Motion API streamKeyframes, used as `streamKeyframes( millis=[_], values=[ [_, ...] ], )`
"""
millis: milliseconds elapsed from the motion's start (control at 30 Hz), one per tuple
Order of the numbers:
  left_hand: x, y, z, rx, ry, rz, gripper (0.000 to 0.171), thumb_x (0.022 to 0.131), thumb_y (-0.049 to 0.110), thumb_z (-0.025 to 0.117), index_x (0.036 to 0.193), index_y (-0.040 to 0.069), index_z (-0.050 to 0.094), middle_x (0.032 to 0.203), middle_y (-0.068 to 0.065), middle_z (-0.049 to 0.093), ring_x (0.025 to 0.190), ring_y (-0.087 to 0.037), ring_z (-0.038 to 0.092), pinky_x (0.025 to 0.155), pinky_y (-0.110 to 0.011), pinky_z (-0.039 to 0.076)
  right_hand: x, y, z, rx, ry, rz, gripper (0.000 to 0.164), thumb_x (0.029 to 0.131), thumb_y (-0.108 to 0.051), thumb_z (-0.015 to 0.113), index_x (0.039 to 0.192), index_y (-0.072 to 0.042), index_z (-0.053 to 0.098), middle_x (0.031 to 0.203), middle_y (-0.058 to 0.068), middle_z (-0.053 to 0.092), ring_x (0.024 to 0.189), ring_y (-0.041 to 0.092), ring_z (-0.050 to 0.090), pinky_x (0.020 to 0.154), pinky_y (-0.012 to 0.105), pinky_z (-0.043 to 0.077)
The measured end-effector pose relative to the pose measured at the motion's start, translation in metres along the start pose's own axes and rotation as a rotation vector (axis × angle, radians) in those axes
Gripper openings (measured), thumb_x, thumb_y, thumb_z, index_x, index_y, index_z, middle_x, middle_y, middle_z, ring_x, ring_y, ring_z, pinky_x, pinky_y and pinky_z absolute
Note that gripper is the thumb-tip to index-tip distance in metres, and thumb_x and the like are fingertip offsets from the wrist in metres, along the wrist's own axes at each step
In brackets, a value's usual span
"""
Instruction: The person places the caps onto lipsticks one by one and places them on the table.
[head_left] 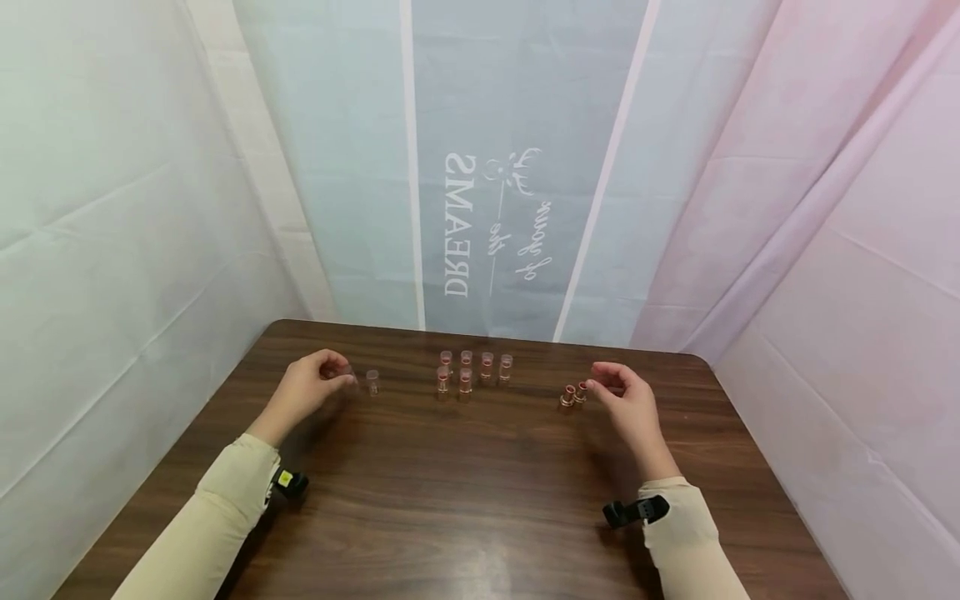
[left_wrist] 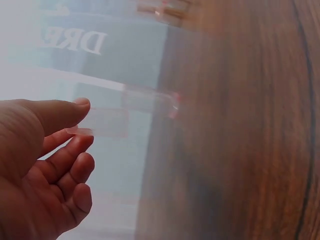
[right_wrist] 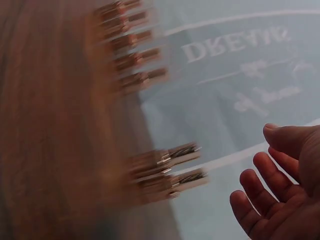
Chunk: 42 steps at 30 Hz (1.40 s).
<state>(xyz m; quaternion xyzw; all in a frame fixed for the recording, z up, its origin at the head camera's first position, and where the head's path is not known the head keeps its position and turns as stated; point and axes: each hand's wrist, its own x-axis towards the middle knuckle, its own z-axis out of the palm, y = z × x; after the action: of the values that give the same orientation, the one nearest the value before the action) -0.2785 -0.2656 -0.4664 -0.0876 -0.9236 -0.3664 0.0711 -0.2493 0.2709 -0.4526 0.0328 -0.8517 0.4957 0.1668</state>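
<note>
Between thumb and fingers my left hand [head_left: 311, 385] pinches a clear plastic cap [left_wrist: 107, 122], lifted off the table. Just right of it stands a second clear cap [head_left: 373, 382], blurred in the left wrist view. My right hand [head_left: 626, 404] holds nothing; its fingers are loosely bent in the right wrist view. Close to its thumb and fingertips, two rose-gold lipstick tubes without clear caps, a nearer tube [head_left: 567, 396] and a farther tube [head_left: 581, 392], stand side by side.
Several rose-gold lipstick tubes [head_left: 465, 383] with clear caps stand in two rows near the middle back of the brown wooden table [head_left: 450, 483]. A printed curtain [head_left: 495, 100] hangs behind the table's far edge, with pale cloth at both sides.
</note>
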Motion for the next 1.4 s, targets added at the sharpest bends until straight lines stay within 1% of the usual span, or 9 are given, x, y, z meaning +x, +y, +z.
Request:
streamKeyframes(
  millis=[133, 333, 433, 633, 700, 867, 1033, 1200, 1400],
  values=[
    [-0.006, 0.013, -0.005, -0.013, 0.01, 0.02, 0.029, 0.095, 0.028, 0.076, 0.116, 0.01, 0.066, 0.108, -0.007, 0.07, 0.097, -0.023, 0.065, 0.085, -0.043, 0.053, 0.004, 0.023, 0.007, 0.021, -0.043, 0.083, 0.039, 0.096, -0.013, 0.074, 0.131, 0.0, 0.063, 0.126, 0.02, 0.068, 0.091, -0.006, 0.061, 0.076, 0.012, 0.05],
    [-0.015, 0.037, -0.01, -0.036, 0.015, 0.062, 0.028, 0.094, 0.028, 0.078, 0.115, 0.012, 0.068, 0.106, -0.004, 0.07, 0.096, -0.02, 0.066, 0.085, -0.04, 0.054, 0.005, 0.043, 0.016, 0.071, -0.124, 0.189, 0.042, 0.097, -0.008, 0.071, 0.136, 0.002, 0.059, 0.131, 0.026, 0.064, 0.086, 0.002, 0.062, 0.069, 0.025, 0.054],
    [-0.02, 0.05, -0.013, -0.058, 0.003, 0.08, 0.026, 0.093, 0.026, 0.079, 0.113, 0.014, 0.068, 0.104, -0.002, 0.07, 0.094, -0.019, 0.065, 0.082, -0.037, 0.053, 0.005, 0.051, 0.02, 0.024, -0.145, 0.215, 0.042, 0.096, -0.01, 0.072, 0.135, 0.001, 0.06, 0.131, 0.024, 0.064, 0.09, 0.01, 0.063, 0.067, 0.025, 0.053],
    [-0.031, 0.07, -0.016, -0.112, -0.038, 0.105, 0.027, 0.09, 0.029, 0.081, 0.111, 0.017, 0.068, 0.101, 0.0, 0.07, 0.092, -0.022, 0.064, 0.074, -0.031, 0.052, 0.005, 0.06, 0.026, -0.134, -0.16, 0.189, 0.041, 0.094, -0.011, 0.075, 0.13, 0.004, 0.062, 0.126, 0.023, 0.067, 0.112, 0.033, 0.063, 0.088, 0.037, 0.052],
    [-0.032, 0.074, -0.016, -0.127, -0.053, 0.11, 0.027, 0.09, 0.029, 0.082, 0.11, 0.018, 0.068, 0.101, 0.001, 0.069, 0.091, -0.022, 0.064, 0.073, -0.031, 0.052, 0.005, 0.061, 0.028, -0.174, -0.16, 0.176, 0.041, 0.094, -0.012, 0.075, 0.129, 0.004, 0.063, 0.125, 0.022, 0.068, 0.114, 0.034, 0.063, 0.095, 0.043, 0.05],
    [-0.033, 0.078, -0.013, -0.143, -0.075, 0.119, 0.026, 0.088, 0.029, 0.083, 0.109, 0.02, 0.069, 0.101, 0.003, 0.069, 0.092, -0.018, 0.063, 0.074, -0.03, 0.052, 0.006, 0.06, 0.029, -0.239, -0.164, 0.156, 0.039, 0.094, -0.014, 0.075, 0.128, 0.003, 0.064, 0.122, 0.021, 0.07, 0.109, 0.035, 0.064, 0.095, 0.05, 0.049],
    [-0.033, 0.082, -0.009, -0.187, -0.102, 0.103, 0.025, 0.089, 0.027, 0.082, 0.109, 0.019, 0.069, 0.101, 0.001, 0.069, 0.091, -0.021, 0.063, 0.073, -0.03, 0.053, 0.006, 0.06, 0.027, -0.303, -0.142, 0.145, 0.032, 0.093, -0.017, 0.076, 0.119, 0.001, 0.068, 0.112, 0.018, 0.072, 0.104, 0.032, 0.065, 0.091, 0.048, 0.05],
    [-0.038, 0.087, -0.002, -0.217, -0.14, 0.096, 0.025, 0.089, 0.026, 0.082, 0.109, 0.02, 0.07, 0.099, 0.0, 0.067, 0.087, -0.027, 0.062, 0.069, -0.03, 0.052, 0.005, 0.061, 0.026, -0.305, -0.113, 0.152, 0.027, 0.093, -0.023, 0.077, 0.11, -0.003, 0.07, 0.104, 0.013, 0.072, 0.096, 0.027, 0.065, 0.084, 0.039, 0.048],
    [-0.041, 0.09, 0.001, -0.211, -0.123, 0.117, 0.024, 0.088, 0.025, 0.083, 0.108, 0.022, 0.07, 0.1, 0.001, 0.065, 0.086, -0.023, 0.06, 0.068, -0.029, 0.051, 0.007, 0.047, 0.01, -0.237, 0.061, 0.161, 0.03, 0.094, -0.027, 0.076, 0.11, -0.003, 0.069, 0.102, 0.014, 0.072, 0.086, 0.017, 0.063, 0.074, 0.025, 0.048]
  ],
)
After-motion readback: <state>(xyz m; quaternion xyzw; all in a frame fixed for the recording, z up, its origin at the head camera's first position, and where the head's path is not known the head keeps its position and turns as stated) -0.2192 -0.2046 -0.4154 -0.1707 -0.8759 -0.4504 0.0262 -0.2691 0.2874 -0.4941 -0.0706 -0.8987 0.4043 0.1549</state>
